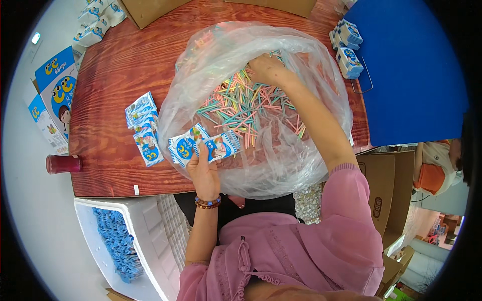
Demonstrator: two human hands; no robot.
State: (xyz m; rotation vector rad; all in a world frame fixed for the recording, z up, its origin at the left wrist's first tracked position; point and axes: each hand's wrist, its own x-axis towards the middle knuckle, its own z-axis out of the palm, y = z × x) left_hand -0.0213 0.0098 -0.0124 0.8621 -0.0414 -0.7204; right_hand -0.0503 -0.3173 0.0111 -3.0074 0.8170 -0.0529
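My left hand (203,173) is closed on two blue-and-white packets (185,149), fanned out over the near left edge of a large clear plastic bag (251,181). Inside the bag lies a loose heap of thin pink, yellow and blue-green sticks (241,105). Deep in the bag's mouth, my right hand (268,70) is bent down among the sticks at the far side. Its fingers look curled, and what they hold is hidden. Left of the bag, several similar packets (145,125) lie overlapping on the red-brown wooden table (110,100).
A red jar (64,164) stands at the table's left edge. Below it is a white foam box (128,210) of blue packets. Small bundled packs (350,62) sit by a blue panel (411,65) at right. Cardboard boxes (150,9) line the far edge.
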